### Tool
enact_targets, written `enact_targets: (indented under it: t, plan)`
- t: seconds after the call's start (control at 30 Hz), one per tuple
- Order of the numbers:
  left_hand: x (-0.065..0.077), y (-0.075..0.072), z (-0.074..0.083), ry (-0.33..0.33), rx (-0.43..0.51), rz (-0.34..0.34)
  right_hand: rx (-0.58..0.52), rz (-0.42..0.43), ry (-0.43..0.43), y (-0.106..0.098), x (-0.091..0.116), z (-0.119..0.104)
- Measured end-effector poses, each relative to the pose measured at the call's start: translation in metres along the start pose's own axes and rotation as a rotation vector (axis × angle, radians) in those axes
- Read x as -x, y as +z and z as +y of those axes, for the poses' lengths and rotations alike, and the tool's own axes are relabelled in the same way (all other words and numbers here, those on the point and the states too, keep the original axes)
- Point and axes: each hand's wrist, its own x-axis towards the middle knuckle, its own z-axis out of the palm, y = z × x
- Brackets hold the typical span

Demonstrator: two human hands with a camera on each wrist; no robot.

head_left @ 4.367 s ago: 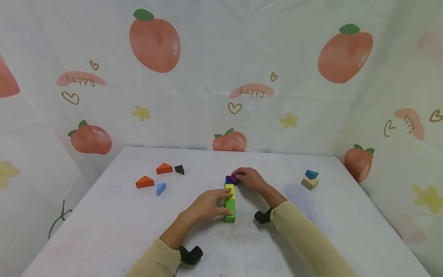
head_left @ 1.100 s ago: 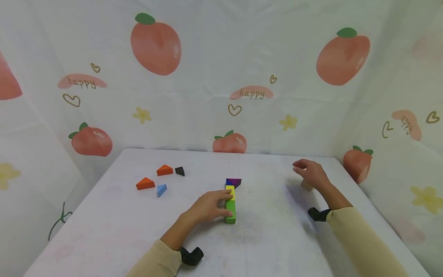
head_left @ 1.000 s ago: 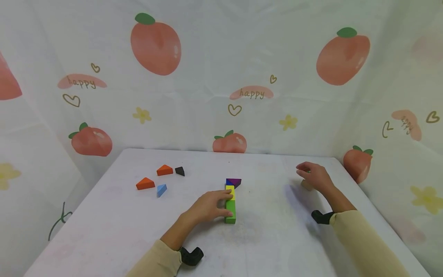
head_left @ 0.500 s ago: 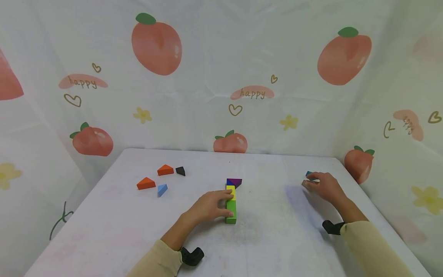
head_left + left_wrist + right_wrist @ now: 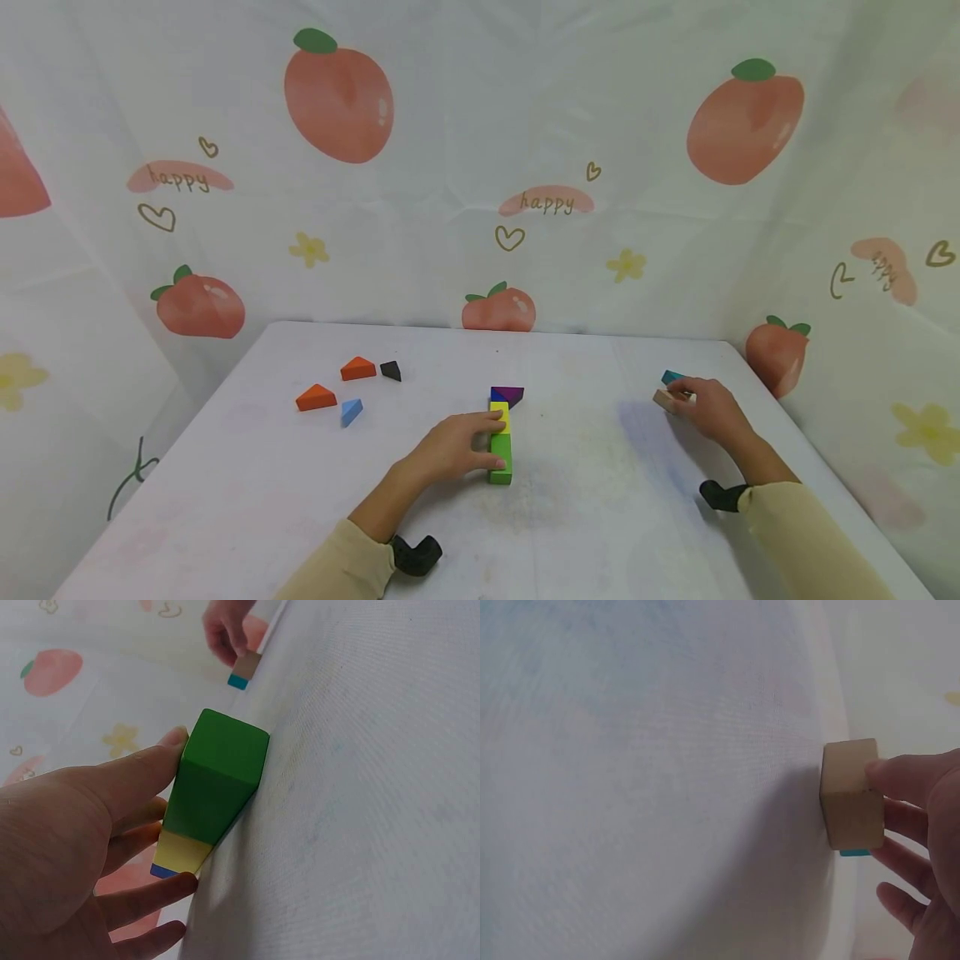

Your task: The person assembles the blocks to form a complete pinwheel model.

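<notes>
The plain wooden block (image 5: 853, 820) sits in the right hand's (image 5: 712, 410) pinch, a teal piece (image 5: 671, 377) just beyond, while the left hand (image 5: 446, 446), fingers spread, rests on the green block (image 5: 214, 769) and yellow block (image 5: 182, 851); picking up seems underway, probably calling next for a clean lift.
</notes>
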Motion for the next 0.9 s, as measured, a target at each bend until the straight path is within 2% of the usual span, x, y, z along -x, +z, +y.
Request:
enact_targets:
  t: [0.43, 0.57, 0.9]
  plan:
    - [0.0, -0.001, 0.001, -0.012, 0.012, -0.007, -0.011, -0.048, 0.029, -0.002, -0.002, -0.002]
    - [0.001, -0.001, 0.001, -0.017, 0.014, -0.007, 0.008, -0.044, 0.001, -0.001, -0.004, -0.001]
    - [0.001, -0.002, 0.001, -0.01, 0.011, -0.009, -0.004, -0.037, -0.033, 0.006, -0.024, -0.017]
